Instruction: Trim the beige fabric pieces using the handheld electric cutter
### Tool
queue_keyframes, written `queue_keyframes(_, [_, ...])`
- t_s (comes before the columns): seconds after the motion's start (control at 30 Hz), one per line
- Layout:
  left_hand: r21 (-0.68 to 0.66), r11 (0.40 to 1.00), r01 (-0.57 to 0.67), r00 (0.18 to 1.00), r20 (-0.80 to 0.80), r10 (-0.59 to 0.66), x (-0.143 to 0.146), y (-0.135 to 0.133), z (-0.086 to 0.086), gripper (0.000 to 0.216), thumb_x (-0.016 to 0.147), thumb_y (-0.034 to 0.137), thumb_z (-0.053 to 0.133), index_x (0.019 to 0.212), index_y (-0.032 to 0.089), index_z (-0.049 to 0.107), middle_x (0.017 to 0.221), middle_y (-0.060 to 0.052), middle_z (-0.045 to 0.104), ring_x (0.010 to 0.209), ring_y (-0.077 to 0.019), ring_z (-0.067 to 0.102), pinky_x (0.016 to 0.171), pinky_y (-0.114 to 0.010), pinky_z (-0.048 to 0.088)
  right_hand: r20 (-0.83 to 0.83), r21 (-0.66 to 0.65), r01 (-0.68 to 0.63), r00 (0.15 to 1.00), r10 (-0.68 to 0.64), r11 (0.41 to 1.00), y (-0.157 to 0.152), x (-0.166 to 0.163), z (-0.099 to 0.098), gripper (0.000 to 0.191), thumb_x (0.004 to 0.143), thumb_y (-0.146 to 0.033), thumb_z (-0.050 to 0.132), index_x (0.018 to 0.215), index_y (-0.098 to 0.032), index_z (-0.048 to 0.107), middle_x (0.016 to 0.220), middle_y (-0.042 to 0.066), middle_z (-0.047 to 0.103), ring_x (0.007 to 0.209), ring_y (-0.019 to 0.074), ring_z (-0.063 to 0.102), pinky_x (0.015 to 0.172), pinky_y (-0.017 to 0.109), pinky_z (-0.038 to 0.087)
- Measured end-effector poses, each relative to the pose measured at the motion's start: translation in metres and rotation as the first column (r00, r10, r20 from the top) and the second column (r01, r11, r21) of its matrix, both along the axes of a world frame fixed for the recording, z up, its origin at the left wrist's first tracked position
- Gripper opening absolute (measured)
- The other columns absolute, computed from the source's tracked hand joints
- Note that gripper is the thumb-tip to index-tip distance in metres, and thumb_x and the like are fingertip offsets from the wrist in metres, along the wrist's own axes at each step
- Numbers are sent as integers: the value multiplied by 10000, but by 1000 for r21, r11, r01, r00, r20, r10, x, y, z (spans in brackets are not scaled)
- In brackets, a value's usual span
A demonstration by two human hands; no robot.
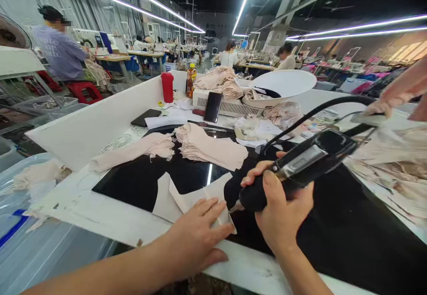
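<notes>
My left hand [196, 235] lies flat with fingers spread on a pale beige fabric piece [190, 197] that rests on the black glossy work surface [340, 228]. My right hand [280, 206] is closed around a black corded hand tool [300, 166], its metal tip touching the fabric's right edge beside my left fingertips. The tool's black cable [320, 110] arcs up to the right. A stack of beige fabric pieces [210, 146] lies just beyond, with more folded fabric [133, 150] to its left.
A white wall panel [100, 117] borders the table's left side. At the back stand a red bottle [167, 86], a drink bottle [191, 79], a phone [212, 107] leaning on a white box, and a white bowl-shaped lamp [283, 83]. Another person's hand [396, 94] reaches in at right. Workers sit at distant tables.
</notes>
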State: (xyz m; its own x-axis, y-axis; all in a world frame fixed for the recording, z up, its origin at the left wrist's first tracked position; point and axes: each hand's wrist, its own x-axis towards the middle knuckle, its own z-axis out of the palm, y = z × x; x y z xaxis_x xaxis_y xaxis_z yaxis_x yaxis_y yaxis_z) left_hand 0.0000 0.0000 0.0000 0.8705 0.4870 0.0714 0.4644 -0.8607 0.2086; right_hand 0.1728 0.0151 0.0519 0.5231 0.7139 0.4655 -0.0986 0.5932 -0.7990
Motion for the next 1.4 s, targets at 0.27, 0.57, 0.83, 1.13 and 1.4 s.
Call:
queue_keyframes(0.27, [218, 975, -40, 978, 209, -7, 7, -37, -10, 575, 1029, 526, 614, 1403, 97, 533, 1481, -237, 575, 1418, -380, 528, 1136, -469, 508, 17, 3, -31, 999, 31, 1000, -24, 11, 3, 401, 840, -309, 821, 1172, -257, 604, 796, -39, 680, 584, 151, 657, 564, 319, 586])
queue_keyframes(0.57, [188, 982, 30, 975, 211, -70, -1, -1, 11, 270, 1052, 288, 616, 1230, 85, 630, 1182, -132, 701, 1112, -280, 669, 1015, -419, 586, 16, 11, -53, 998, 53, 999, -27, 10, 0, 411, 855, -323, 823, 1190, -268, 591, 821, -31, 678, 593, 142, 655, 565, 303, 568])
queue_keyframes(0.83, [153, 986, 63, 988, 131, -84, -7, 8, 8, 344, 1016, 331, 671, 1298, 138, 631, 1347, -178, 643, 1241, -342, 631, 1040, -502, 587, 35, 26, -69, 997, 68, 997, -27, 9, -4, 414, 879, -301, 803, 1225, -289, 576, 858, -26, 683, 613, 137, 659, 563, 289, 586])
queue_keyframes(1.13, [128, 990, 50, 990, 124, -66, -8, 7, 4, 417, 1018, 394, 660, 1387, 206, 612, 1408, -192, 595, 1281, -361, 608, 1062, -554, 567, 40, 37, -87, 996, 85, 996, -29, 10, -5, 394, 905, -264, 779, 1245, -287, 580, 880, -20, 684, 642, 133, 667, 585, 284, 594])
queue_keyframes(1.4, [163, 986, 42, 989, 134, -64, -5, 5, 0, 474, 980, 429, 717, 1386, 203, 620, 1407, -203, 602, 1289, -359, 604, 1069, -535, 555, 13, 3, -50, 999, 50, 999, -29, 9, -1, 423, 863, -322, 826, 1210, -285, 586, 848, -32, 686, 613, 135, 661, 563, 287, 571])
